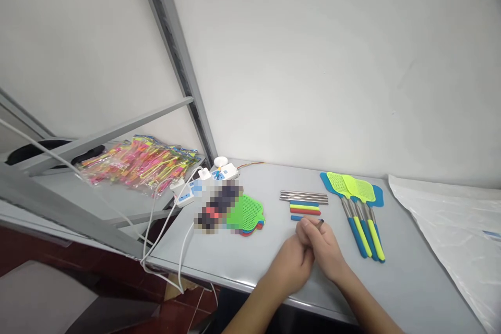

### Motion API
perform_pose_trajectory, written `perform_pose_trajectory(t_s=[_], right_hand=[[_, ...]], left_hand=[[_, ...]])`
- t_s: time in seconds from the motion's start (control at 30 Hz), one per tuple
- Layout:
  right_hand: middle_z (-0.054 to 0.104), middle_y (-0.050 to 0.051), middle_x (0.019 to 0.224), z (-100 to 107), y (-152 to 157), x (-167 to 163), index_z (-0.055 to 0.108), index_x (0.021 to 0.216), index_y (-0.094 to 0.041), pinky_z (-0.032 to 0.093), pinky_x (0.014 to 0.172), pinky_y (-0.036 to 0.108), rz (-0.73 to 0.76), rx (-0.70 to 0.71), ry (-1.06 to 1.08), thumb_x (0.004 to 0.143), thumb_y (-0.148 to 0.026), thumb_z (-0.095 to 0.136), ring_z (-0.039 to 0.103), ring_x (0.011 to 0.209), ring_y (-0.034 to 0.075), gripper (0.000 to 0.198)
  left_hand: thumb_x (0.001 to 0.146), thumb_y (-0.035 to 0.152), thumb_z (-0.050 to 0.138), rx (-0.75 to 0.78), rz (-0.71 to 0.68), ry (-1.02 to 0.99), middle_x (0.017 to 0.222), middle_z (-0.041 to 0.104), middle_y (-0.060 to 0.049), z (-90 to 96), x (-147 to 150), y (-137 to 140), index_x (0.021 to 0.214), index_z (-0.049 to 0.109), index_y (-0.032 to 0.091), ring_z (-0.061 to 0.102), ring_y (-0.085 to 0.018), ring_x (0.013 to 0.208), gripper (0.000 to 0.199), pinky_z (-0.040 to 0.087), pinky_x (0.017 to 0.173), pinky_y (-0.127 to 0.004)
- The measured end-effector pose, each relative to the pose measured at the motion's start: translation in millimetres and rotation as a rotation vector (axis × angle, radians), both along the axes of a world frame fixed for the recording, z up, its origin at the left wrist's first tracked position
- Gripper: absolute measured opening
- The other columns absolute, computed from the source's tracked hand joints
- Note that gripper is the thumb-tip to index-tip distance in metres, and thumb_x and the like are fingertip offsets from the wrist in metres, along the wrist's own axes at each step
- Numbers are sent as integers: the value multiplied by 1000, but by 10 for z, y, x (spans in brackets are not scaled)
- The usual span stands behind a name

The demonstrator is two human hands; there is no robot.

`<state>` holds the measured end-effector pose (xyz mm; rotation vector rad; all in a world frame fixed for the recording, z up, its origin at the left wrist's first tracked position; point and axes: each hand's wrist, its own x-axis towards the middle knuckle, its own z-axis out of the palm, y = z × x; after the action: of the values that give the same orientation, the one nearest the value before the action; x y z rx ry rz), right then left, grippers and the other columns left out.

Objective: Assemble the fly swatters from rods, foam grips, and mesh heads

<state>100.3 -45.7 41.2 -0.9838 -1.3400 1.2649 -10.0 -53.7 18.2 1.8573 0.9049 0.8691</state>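
Note:
My left hand is closed in a fist, pressed against my right hand above the front of the table. My right hand is also closed, its fingers bent over the left. A small dark tip shows at its upper edge, but what either hand holds is hidden. Just behind the fingers lies a blue handle sleeve, partly covered. Beyond it are a red sleeve, a yellow sleeve and another blue one, then several metal rods. To the right lie assembled fly swatters with blue and yellow-green heads.
Left of the hands, a stack of swatter heads, green on top, lies beside a pixelated area. Power strips with white cables stand farther left. Plastic-bagged colourful items fill a side shelf. White plastic sheeting covers the right.

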Motion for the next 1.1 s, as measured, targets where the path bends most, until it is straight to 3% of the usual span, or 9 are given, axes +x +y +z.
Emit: perform_pose_trajectory(t_s=[0.17,0.37,0.5,0.67,0.8,0.93,1.1], right_hand=[[32,-4,57,8,-14,-6,35,59,-22,26,52,28,-2,-2,22,93,-40,44,29,54,12,40],[29,-5,56,-62,-82,17,34,59,-22,25,52,28,-54,8,89,93,-42,47,27,54,12,42],[30,-5,55,-60,-42,80,34,57,-22,28,55,29,-52,9,161,94,-43,46,27,55,13,44],[27,-6,51,235,27,198,33,55,-22,37,65,32,-144,12,453,95,-38,44,26,52,13,45],[22,-7,50,507,65,301,30,57,-21,36,58,30,-207,-63,662,94,-32,45,19,49,12,42],[19,-8,51,559,115,368,29,58,-21,36,54,28,-232,-126,718,93,-32,48,17,48,11,41],[17,-8,51,523,160,375,29,60,-22,35,53,27,-229,-166,734,92,-33,50,14,48,11,40]], left_hand=[[90,14,41,-11,39,38,107,67,-11,-28,14,-16,108,63,16,63,-24,97,28,49,82,-35],[89,11,43,21,14,6,116,64,-10,-32,22,-27,111,60,18,60,-23,103,29,46,84,-33],[90,14,43,14,22,39,106,65,-9,-34,10,-7,105,59,18,60,-22,97,22,45,82,-32],[94,32,46,-62,91,49,90,64,-4,-30,-31,13,97,54,19,58,-19,81,16,41,70,-28],[97,29,37,-73,67,21,83,62,-1,-13,-72,-7,95,52,20,55,-17,75,17,39,68,-27],[98,27,35,-5,78,67,83,59,-2,-21,-116,-12,93,50,21,53,-17,76,17,37,68,-27],[96,24,36,257,84,143,73,49,-2,-66,-151,12,77,44,21,45,-18,68,22,32,63,-29]])
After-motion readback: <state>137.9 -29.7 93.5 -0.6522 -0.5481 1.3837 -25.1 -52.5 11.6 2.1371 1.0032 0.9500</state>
